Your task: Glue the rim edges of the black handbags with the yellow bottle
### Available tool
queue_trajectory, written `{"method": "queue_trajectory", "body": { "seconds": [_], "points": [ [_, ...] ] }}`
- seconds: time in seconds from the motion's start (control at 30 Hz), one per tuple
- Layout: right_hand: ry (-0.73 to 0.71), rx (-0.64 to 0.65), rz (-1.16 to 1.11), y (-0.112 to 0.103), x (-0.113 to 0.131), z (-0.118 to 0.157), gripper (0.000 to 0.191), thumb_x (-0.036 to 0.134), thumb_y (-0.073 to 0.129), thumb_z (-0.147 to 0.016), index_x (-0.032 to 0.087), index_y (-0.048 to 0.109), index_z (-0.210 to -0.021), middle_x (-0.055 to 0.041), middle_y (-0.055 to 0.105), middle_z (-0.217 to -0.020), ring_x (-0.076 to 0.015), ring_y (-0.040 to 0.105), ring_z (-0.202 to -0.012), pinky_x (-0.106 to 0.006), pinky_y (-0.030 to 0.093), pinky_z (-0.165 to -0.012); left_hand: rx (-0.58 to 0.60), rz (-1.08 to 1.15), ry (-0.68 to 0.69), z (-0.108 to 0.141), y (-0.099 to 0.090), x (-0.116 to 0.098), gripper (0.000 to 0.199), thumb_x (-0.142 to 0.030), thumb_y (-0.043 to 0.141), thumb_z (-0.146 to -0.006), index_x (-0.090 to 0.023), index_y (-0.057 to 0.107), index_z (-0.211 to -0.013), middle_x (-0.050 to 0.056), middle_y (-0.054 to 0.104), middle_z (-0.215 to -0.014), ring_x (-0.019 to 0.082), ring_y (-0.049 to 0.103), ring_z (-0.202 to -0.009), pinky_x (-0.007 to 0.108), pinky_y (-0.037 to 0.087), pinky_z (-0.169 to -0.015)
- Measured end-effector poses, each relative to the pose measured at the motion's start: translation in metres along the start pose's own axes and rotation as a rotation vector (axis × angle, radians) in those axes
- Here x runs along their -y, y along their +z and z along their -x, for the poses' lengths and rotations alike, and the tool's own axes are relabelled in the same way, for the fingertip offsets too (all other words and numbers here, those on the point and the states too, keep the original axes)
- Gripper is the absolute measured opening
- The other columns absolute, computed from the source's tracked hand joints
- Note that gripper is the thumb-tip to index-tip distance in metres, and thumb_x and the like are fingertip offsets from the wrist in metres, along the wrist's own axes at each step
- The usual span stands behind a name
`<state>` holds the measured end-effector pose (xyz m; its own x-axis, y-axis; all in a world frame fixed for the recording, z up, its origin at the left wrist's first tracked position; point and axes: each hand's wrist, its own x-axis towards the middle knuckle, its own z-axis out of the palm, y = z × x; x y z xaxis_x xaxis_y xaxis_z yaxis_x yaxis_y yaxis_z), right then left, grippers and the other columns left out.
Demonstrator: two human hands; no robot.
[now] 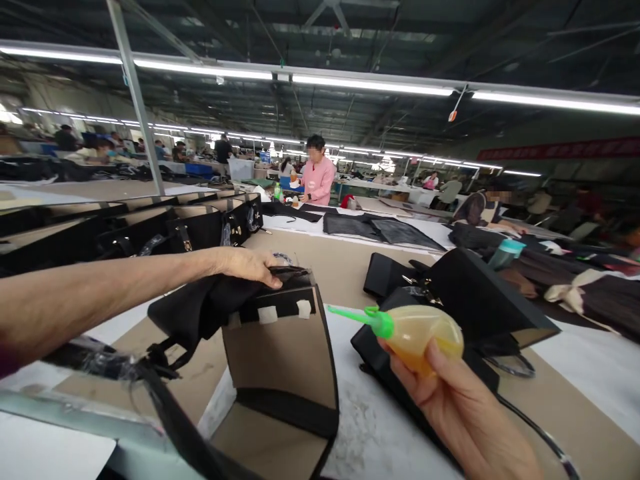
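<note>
at four o'clock from the view's centre, the right hand [453, 400] is clamped around the squeeze bottle [425, 320], which should handle as light, soft-walled and possibly slippery; grip the bulb, clear of the green nozzle [383, 324]. between six and seven o'clock, the black bag [280, 353] likely handles as stiff in its lined panels and pliable at its top edge, where the left hand [250, 265] pinches it. the left fingertips are hidden, the bag's lower end is cut off, and nozzle contact cannot be confirmed.
</note>
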<state>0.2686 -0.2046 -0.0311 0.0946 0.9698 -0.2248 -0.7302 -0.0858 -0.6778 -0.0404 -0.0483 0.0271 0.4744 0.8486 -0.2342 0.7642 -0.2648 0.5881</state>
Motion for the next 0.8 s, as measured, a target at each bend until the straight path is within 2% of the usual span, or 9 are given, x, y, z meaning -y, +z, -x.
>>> {"method": "queue_trajectory", "body": {
  "seconds": [0.07,0.1,0.2,0.33,0.5,0.63,0.8],
  "points": [
    [-0.063,-0.050,0.051,-0.018,0.010,0.000,0.045,0.014,0.089,-0.057,0.018,0.068,-0.096,-0.0089,0.072,-0.097,-0.0271,0.070,-0.084,-0.036,0.061,-0.067,0.193,-0.037,0.040,-0.007,0.002,-0.011,0.023,-0.033,0.070,-0.063,-0.021,0.074,-0.082,0.001,0.071,-0.080,0.023,0.060,-0.083,0.030,0.046,-0.082],
    [-0.091,-0.076,0.070,-0.026,0.014,0.000,0.046,0.015,0.089,-0.057,0.019,0.067,-0.097,-0.0083,0.072,-0.096,-0.0269,0.070,-0.084,-0.036,0.062,-0.067,0.247,-0.055,0.046,-0.013,0.005,-0.014,0.025,-0.033,0.070,-0.064,-0.021,0.074,-0.086,0.001,0.071,-0.082,0.023,0.060,-0.084,0.030,0.045,-0.083],
    [-0.154,-0.138,0.139,-0.044,0.020,-0.002,0.052,0.014,0.091,-0.053,0.018,0.067,-0.099,-0.0070,0.072,-0.094,-0.0255,0.070,-0.079,-0.034,0.062,-0.064,0.325,-0.115,0.076,-0.037,0.020,-0.014,0.028,-0.034,0.068,-0.068,-0.024,0.074,-0.093,0.000,0.072,-0.087,0.022,0.060,-0.084,0.028,0.045,-0.083],
    [-0.214,-0.118,0.278,-0.058,0.024,-0.008,0.049,0.020,0.091,-0.054,0.019,0.069,-0.098,-0.0062,0.071,-0.097,-0.0259,0.069,-0.083,-0.032,0.062,-0.066,0.383,-0.131,0.173,-0.076,0.049,-0.009,0.032,-0.033,0.066,-0.069,-0.022,0.073,-0.098,-0.003,0.071,-0.091,0.019,0.059,-0.085,0.024,0.046,-0.082],
    [-0.306,-0.071,0.457,-0.066,0.032,-0.020,0.041,0.030,0.089,-0.057,0.019,0.071,-0.093,-0.0074,0.071,-0.095,-0.0247,0.068,-0.083,-0.030,0.060,-0.068,0.427,0.000,0.173,-0.104,0.078,-0.004,0.042,-0.034,0.070,-0.064,-0.019,0.071,-0.103,-0.001,0.071,-0.088,0.018,0.060,-0.080,0.024,0.047,-0.074],
    [-0.391,0.003,0.593,-0.066,0.032,-0.033,0.037,0.035,0.087,-0.059,0.022,0.072,-0.090,-0.0056,0.070,-0.089,-0.0231,0.067,-0.078,-0.029,0.060,-0.066,0.454,0.030,0.161,-0.112,0.087,-0.002,0.041,-0.036,0.071,-0.062,-0.019,0.073,-0.099,-0.002,0.071,-0.085,0.018,0.060,-0.078,0.025,0.047,-0.071],
    [-0.468,0.019,0.750,-0.072,0.027,-0.046,0.037,0.038,0.084,-0.064,0.026,0.071,-0.097,-0.0024,0.070,-0.091,-0.0176,0.064,-0.077,-0.022,0.055,-0.069,0.514,0.075,0.140,-0.118,0.085,-0.002,0.038,-0.037,0.072,-0.061,-0.021,0.073,-0.096,-0.003,0.071,-0.086,0.018,0.060,-0.082,0.024,0.047,-0.076]
  ]
}}
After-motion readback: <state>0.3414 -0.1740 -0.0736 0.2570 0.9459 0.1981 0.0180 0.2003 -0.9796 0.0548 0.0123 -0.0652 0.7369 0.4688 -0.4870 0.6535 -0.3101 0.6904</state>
